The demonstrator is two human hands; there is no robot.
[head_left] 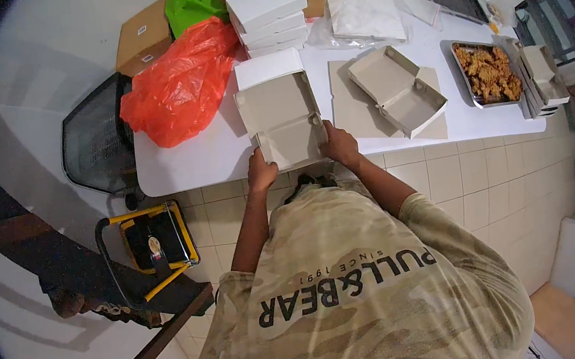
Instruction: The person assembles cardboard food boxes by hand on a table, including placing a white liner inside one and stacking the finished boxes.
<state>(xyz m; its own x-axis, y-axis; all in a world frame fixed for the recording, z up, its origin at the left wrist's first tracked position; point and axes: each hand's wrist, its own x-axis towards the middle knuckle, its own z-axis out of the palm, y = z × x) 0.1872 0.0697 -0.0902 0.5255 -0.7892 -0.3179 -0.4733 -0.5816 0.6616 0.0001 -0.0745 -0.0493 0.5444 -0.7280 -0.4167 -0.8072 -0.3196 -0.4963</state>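
Note:
An opened cardboard food box (290,140), grey inside with its lid raised, lies at the table's front edge. My left hand (262,170) grips its near left corner. On the near right corner my right hand (339,146) is closed round the side wall. Just behind the box's lid sits a white closed box (269,68). To the right, another opened box (399,94) with a grey inside rests tilted on flat grey cardboard (346,111). Both hands' fingertips are partly hidden by the box walls.
White closed boxes (267,2) are stacked at the back, beside a red plastic bag (182,81). A metal tray of fried food (488,72) stands at right, next to more folded boxes (541,73). A yellow-framed folding trolley (156,246) is on the floor at left.

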